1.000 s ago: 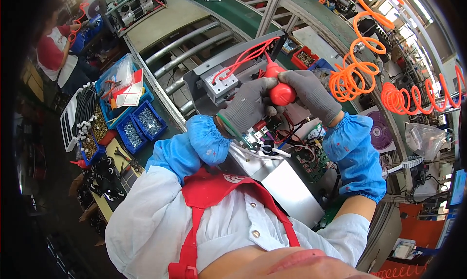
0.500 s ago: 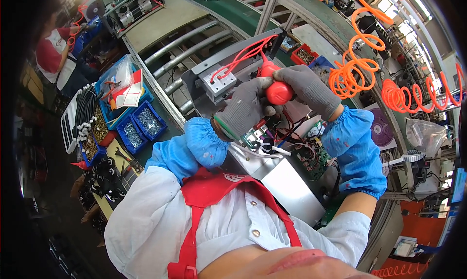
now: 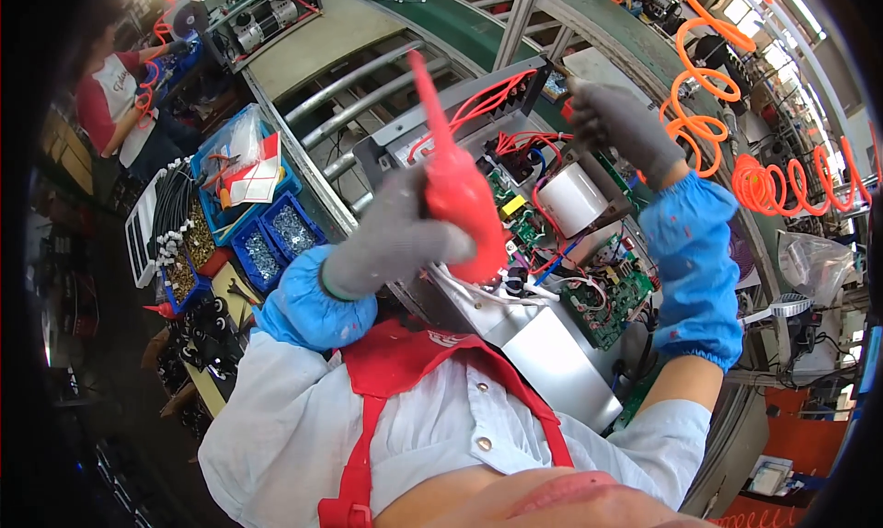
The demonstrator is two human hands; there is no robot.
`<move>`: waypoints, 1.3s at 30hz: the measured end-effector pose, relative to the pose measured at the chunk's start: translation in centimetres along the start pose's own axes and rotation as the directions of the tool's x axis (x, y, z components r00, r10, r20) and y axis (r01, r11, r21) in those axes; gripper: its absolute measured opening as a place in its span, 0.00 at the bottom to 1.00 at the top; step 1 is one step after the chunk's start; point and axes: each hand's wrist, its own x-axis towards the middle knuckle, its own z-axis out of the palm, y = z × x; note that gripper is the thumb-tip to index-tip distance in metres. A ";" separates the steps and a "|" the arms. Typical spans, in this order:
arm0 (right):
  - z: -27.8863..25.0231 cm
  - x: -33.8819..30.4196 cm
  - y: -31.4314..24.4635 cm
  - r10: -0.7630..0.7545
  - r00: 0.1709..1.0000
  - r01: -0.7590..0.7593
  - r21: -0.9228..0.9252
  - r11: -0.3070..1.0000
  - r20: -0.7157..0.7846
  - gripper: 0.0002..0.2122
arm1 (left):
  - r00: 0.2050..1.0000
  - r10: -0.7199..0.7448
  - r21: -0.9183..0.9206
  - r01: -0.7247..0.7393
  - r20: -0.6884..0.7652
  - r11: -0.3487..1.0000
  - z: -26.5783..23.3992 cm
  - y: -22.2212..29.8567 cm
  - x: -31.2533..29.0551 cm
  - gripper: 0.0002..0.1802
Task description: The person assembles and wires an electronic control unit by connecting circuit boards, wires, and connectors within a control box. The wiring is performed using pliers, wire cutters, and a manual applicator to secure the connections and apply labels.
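Observation:
My left hand (image 3: pixel 391 238), in a grey glove, is closed around a red squeeze bottle (image 3: pixel 460 211). The bottle's long tapered nozzle points up and away, and motion blurs it. Below it lies an opened metal-cased electrical unit (image 3: pixel 552 344) with green circuit boards (image 3: pixel 602 293), a white cylinder (image 3: pixel 572 200) and red wires (image 3: pixel 533 142). My right hand (image 3: pixel 621 128), gloved too, is raised beyond the unit's far right side. Its fingers are loosely bent and apart, and nothing shows in them.
Blue bins (image 3: pixel 276 234) of small metal parts and a blue tray (image 3: pixel 241 165) with tools stand at left. Orange coiled hoses (image 3: pixel 704 96) hang at right. Metal rollers (image 3: pixel 359 91) run beyond the unit. Another person (image 3: pixel 115 100) sits at far left.
My hands have parted. The left has moved left and nearer with the red bottle, tipping its nozzle upward; the right has let go and moved right and away, uncovering the unit's inside.

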 end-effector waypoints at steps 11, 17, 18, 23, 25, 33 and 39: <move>2.3 10.6 2.0 -0.355 0.930 0.352 -0.050 0.935 -0.089 0.33 | 0.987 -0.017 0.369 0.076 -0.162 0.926 -1.2 0.8 4.8 0.25; 1.7 12.2 3.2 -0.306 0.948 0.315 -0.111 0.943 0.093 0.54 | 0.994 0.107 0.912 -0.054 0.011 0.407 0.0 -2.2 7.4 0.33; 1.5 12.5 3.3 -0.315 0.940 0.330 -0.123 0.936 0.129 0.60 | 0.999 0.032 0.920 -0.010 -0.003 0.392 0.0 -2.0 7.5 0.38; 1.3 11.5 2.1 -0.281 0.943 0.299 -0.083 0.951 0.176 0.59 | 0.994 -0.068 0.871 0.105 -0.083 0.480 0.2 -0.5 7.2 0.37; 1.6 10.9 1.5 -0.193 0.956 0.234 -0.179 0.956 0.219 0.52 | 0.995 -0.072 0.715 0.095 -0.062 0.692 -0.1 0.0 6.4 0.34; 2.5 12.0 3.8 -0.454 0.890 0.446 -0.272 0.852 0.039 0.49 | 0.995 0.027 0.058 -0.022 -0.094 0.998 -5.6 3.0 -2.6 0.38; 3.1 12.2 3.4 -0.572 0.817 0.569 -0.252 0.783 0.070 0.44 | 0.867 -0.073 0.048 0.111 -0.494 0.993 -15.1 -0.8 -11.7 0.29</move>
